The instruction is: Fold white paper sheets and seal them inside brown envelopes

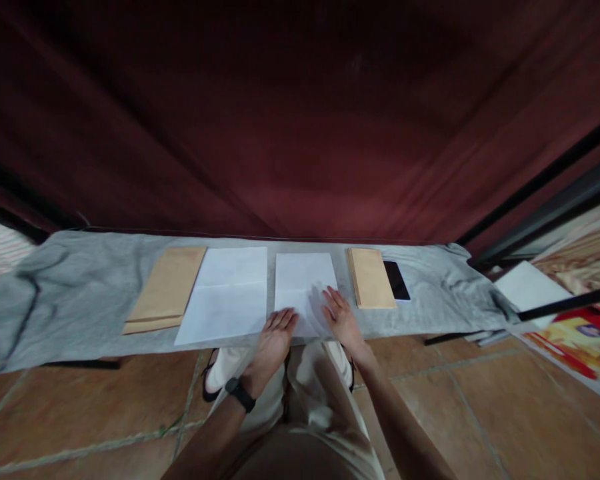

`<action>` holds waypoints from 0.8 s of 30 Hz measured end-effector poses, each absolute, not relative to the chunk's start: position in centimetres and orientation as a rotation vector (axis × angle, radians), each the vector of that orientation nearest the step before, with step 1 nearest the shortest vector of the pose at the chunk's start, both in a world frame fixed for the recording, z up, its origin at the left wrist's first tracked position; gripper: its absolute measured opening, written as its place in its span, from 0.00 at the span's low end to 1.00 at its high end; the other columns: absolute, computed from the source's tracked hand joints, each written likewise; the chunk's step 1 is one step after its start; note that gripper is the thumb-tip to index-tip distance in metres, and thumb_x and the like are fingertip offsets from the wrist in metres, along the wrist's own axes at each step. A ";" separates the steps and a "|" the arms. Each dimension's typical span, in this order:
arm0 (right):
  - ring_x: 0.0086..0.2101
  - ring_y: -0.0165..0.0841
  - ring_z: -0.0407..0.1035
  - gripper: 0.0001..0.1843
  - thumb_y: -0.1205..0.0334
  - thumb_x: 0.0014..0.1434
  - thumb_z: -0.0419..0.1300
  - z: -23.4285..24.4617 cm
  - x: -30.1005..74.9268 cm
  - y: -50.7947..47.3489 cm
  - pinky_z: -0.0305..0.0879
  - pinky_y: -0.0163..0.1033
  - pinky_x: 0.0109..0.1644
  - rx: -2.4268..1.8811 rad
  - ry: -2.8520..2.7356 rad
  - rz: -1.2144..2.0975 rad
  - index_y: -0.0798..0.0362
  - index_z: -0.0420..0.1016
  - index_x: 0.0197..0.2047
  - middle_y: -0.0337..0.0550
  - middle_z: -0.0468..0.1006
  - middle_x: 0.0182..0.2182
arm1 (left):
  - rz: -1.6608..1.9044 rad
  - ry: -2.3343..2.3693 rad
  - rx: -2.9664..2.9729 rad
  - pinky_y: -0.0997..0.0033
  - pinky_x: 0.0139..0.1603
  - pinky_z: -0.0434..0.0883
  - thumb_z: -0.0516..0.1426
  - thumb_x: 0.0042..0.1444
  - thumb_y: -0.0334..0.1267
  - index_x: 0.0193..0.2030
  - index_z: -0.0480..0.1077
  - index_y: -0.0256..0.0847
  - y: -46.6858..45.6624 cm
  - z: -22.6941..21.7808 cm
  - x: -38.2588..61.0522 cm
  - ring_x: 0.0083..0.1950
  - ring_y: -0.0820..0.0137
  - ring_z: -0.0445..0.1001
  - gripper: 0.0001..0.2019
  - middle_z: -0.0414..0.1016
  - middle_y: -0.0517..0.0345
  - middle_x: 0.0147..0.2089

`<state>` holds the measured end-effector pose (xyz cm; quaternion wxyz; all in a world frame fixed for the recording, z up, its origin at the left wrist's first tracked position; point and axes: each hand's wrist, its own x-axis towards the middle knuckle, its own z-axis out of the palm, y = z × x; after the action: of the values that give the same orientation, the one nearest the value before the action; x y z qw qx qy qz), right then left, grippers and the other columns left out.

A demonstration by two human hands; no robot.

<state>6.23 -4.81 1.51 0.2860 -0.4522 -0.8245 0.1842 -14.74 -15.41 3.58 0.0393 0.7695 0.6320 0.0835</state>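
Observation:
A sheet of white paper (303,277) lies straight in front of me on a grey cloth. My left hand (279,331) rests at its near left corner, fingers stretched out. On the paper's right side is my right hand (341,317), its fingers spread and casting a shadow on the sheet. Neither hand holds anything. Left of this sheet lies a larger white sheet (227,293) with a faint crease across it. Beyond that is a brown paper envelope (167,283) with a flap at its near end. Several smaller brown envelopes (374,277) are stacked to the right.
The grey cloth (435,287) covers a long narrow surface. A dark-screened phone (397,280) lies beside the small envelopes. A dark red curtain (300,133) hangs behind. Black metal bars (545,180) and a colourful printed package (580,347) are at the right, above brown floor tiles (420,387).

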 end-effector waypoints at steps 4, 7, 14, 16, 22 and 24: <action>0.69 0.43 0.55 0.25 0.59 0.71 0.50 0.8 3.8 -4.4 0.56 0.55 0.71 -1.123 -2.477 0.394 0.50 0.66 0.68 0.50 0.62 0.70 | 0.248 1.909 2.393 0.52 0.73 0.60 0.46 0.59 0.21 0.68 0.65 0.39 -15.4 3.0 -15.2 0.72 0.62 0.62 0.31 0.66 0.47 0.71; 0.70 0.43 0.53 0.25 0.57 0.72 0.51 0.3 2.8 -3.6 0.52 0.57 0.72 -1.172 -2.528 0.319 0.48 0.64 0.70 0.49 0.59 0.71 | 0.236 1.912 2.404 0.53 0.72 0.61 0.45 0.58 0.21 0.68 0.65 0.37 -15.4 2.6 -15.5 0.72 0.62 0.63 0.31 0.66 0.46 0.70; 0.70 0.43 0.52 0.28 0.55 0.73 0.50 -0.1 4.0 -1.2 0.51 0.57 0.72 -1.343 -2.408 0.227 0.51 0.59 0.72 0.52 0.56 0.72 | 0.242 1.904 2.425 0.57 0.72 0.62 0.45 0.56 0.19 0.69 0.63 0.37 -15.5 2.0 -16.3 0.72 0.66 0.62 0.33 0.65 0.47 0.71; 0.70 0.42 0.52 0.28 0.55 0.73 0.48 -0.3 4.8 -1.2 0.52 0.56 0.72 -1.354 -2.394 0.234 0.53 0.60 0.72 0.52 0.57 0.71 | 0.248 1.934 2.421 0.57 0.72 0.62 0.44 0.56 0.19 0.70 0.62 0.37 -15.4 1.9 -16.5 0.73 0.66 0.62 0.34 0.64 0.47 0.72; 0.69 0.43 0.56 0.25 0.58 0.72 0.50 -0.5 7.3 -1.8 0.55 0.57 0.71 -1.275 -2.410 0.311 0.54 0.66 0.69 0.52 0.64 0.69 | 0.230 2.009 2.381 0.55 0.73 0.61 0.44 0.58 0.21 0.71 0.61 0.36 -15.3 1.5 -16.1 0.74 0.63 0.59 0.33 0.61 0.46 0.73; 0.68 0.43 0.57 0.25 0.58 0.71 0.51 -0.3 8.0 -2.0 0.56 0.57 0.71 -1.231 -2.422 0.319 0.51 0.66 0.68 0.51 0.64 0.69 | 0.228 2.005 2.353 0.55 0.74 0.58 0.45 0.58 0.21 0.71 0.61 0.37 -15.4 1.5 -16.2 0.75 0.63 0.58 0.33 0.60 0.46 0.73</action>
<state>7.98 -1.95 -0.33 0.2015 -0.4407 -0.8673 0.1141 -16.23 -15.40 1.46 0.0208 0.7589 0.6467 0.0736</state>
